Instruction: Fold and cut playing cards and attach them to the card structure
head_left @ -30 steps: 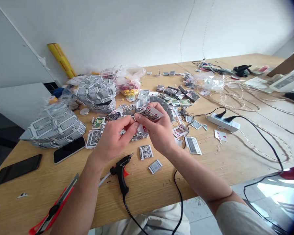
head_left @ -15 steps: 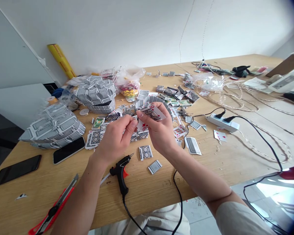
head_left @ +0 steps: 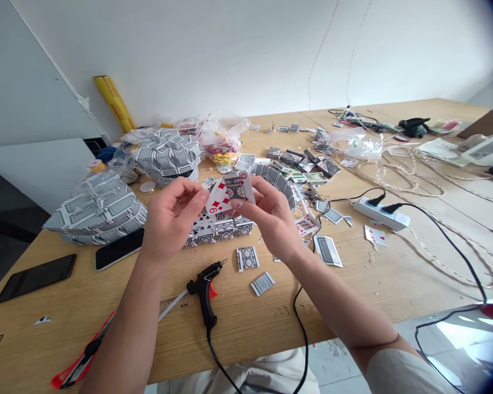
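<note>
Between my two hands, above the table, are playing cards [head_left: 219, 198], a nine of diamonds face up with a folded patterned card against it. My left hand [head_left: 175, 210] pinches the left edge of the cards between thumb and fingers. My right hand [head_left: 271, 210] grips their right side, thumb in front and fingers behind. Just below them lies a structure of folded cards [head_left: 205, 235], partly hidden by my hands. A black glue gun [head_left: 204, 290] rests nearer the front edge. Two folded cards [head_left: 247, 258] lie to its right.
Two woven card objects [head_left: 101, 210] and two phones [head_left: 36, 277] are at the left, with a red cutter [head_left: 84, 355] in front. A power strip [head_left: 381, 213], cables and scattered cards lie right. A yellow roll [head_left: 114, 104] leans at the back.
The cards in my hands have turned and spread, showing more of the nine of diamonds. My left hand has moved left, uncovering part of the card structure. The view has shifted slightly.
</note>
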The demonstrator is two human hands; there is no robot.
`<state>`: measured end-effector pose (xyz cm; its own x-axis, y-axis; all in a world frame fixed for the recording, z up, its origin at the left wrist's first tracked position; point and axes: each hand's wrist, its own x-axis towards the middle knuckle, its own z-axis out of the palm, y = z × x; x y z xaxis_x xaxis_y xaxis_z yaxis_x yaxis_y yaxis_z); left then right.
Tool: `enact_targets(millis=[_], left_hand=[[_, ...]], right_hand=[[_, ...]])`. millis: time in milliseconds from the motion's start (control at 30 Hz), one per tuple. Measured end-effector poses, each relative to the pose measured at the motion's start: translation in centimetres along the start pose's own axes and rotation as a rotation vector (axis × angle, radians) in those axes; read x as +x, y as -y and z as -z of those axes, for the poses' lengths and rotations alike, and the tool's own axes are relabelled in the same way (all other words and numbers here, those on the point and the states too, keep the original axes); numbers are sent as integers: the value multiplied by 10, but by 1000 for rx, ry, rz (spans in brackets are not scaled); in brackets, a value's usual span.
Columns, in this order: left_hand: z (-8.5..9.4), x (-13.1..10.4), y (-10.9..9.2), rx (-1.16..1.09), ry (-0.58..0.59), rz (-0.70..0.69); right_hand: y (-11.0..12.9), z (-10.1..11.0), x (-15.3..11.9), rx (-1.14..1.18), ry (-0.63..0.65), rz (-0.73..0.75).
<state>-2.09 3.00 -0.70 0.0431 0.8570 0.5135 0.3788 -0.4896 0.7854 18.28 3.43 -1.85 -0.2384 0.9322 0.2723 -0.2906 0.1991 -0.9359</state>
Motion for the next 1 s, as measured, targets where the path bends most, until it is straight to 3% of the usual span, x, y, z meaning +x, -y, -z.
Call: enact_targets(millis=[100,233,333,533,667,833,1000], left_hand=[[6,0,-1,27,34,-17],[14,-1,-5,157,173,-116],[15,-1,-6,221,229,-166],[6,-2,-4,191,164,-150],[4,-3,-7,250,201,-242],[1,-5,-7,173,145,-200],[-1,-7,1,16,70,-75]], right_hand=[[3,5,-2,16,50,5],[7,9,-2,-56,-28,38],[6,12,0,-165,-7,18],[0,12,0,-336,103,-24],[2,10,-1,-400,192,-9],[1,11,-1,-444,113,79],[-3,10,1,-290,24,45]])
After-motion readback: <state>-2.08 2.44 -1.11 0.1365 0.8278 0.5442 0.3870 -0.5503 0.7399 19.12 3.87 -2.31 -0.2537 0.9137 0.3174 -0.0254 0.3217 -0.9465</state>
